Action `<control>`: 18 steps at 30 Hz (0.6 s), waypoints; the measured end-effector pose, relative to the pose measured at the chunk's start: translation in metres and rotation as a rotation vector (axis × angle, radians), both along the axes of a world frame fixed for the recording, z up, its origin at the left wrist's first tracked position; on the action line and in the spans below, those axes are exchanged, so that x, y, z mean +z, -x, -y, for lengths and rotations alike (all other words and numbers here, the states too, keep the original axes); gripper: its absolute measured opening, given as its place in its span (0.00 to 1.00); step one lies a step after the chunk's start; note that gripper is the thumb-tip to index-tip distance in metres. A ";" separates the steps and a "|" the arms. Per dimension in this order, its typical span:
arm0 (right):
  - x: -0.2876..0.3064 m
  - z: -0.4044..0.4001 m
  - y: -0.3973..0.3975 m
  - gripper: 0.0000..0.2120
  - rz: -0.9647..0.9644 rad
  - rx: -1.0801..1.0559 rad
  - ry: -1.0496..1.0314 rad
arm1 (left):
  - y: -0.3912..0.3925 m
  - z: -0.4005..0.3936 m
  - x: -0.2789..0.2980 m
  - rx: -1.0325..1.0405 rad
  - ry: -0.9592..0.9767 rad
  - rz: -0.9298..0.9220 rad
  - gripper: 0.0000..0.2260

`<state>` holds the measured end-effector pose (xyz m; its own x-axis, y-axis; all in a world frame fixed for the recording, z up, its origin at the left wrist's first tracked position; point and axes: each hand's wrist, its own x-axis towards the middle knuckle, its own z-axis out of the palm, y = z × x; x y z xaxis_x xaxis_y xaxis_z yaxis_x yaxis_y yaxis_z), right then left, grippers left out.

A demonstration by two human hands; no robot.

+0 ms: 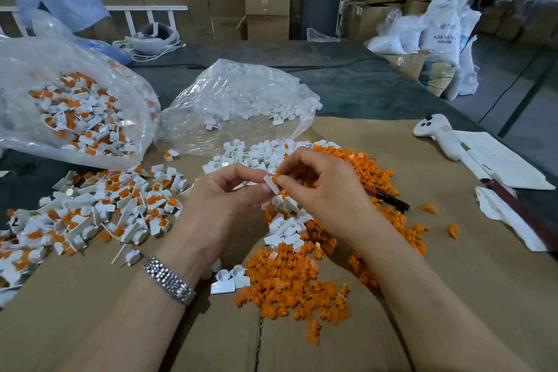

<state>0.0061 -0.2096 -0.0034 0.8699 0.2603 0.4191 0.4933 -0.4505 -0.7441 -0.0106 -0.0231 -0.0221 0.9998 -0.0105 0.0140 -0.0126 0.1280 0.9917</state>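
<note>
Left hand [223,193]: raised over the heaps, its grip narrow – thumb and forefinger pinch a white plastic clip [270,186] by its flat tab.
Right hand [320,187]: fingertips closed on a small orange plug [276,179], which touches the top of the clip.
Clip and plug: held in the air between the two hands, above the middle of the cardboard sheet [453,281].
Orange plugs [290,284]: a loose heap on the cardboard under and in front of the hands, stretching back to the right.
White clips [259,157]: a heap just behind the hands, with more lying among the orange ones.
Fitted pieces [99,208]: white with orange inside – spread out on the left.
Left bag [75,112]: clear plastic, open, holding more white-and-orange pieces.
Middle bag [238,100]: clear plastic, holding white clips, its mouth beside the white heap.
Wristwatch [169,279]: metal band on the left wrist.
Right side of the worktop [362,84]: a white handheld controller [437,136], paper sheets [501,160] and a black pen [389,199] near the orange heap.
</note>
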 end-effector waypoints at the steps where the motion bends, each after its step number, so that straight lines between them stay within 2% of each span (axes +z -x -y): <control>1: -0.001 -0.002 0.000 0.03 0.001 -0.012 -0.003 | 0.001 0.001 0.000 0.036 -0.080 0.022 0.12; 3: -0.001 -0.004 0.001 0.05 -0.007 -0.006 -0.020 | 0.000 0.003 0.000 0.052 -0.059 0.051 0.08; 6: 0.002 -0.002 0.002 0.08 -0.023 0.058 -0.035 | -0.003 0.002 0.002 0.002 0.199 0.008 0.08; 8: 0.004 0.000 0.002 0.10 0.000 0.072 -0.018 | -0.003 0.002 0.002 -0.023 0.303 -0.020 0.09; 15: 0.007 0.002 0.004 0.10 0.065 0.058 -0.020 | -0.001 -0.003 0.006 -0.134 0.377 -0.034 0.02; 18: 0.008 0.000 0.006 0.11 0.106 0.048 0.001 | 0.000 -0.002 0.006 -0.116 0.367 -0.030 0.03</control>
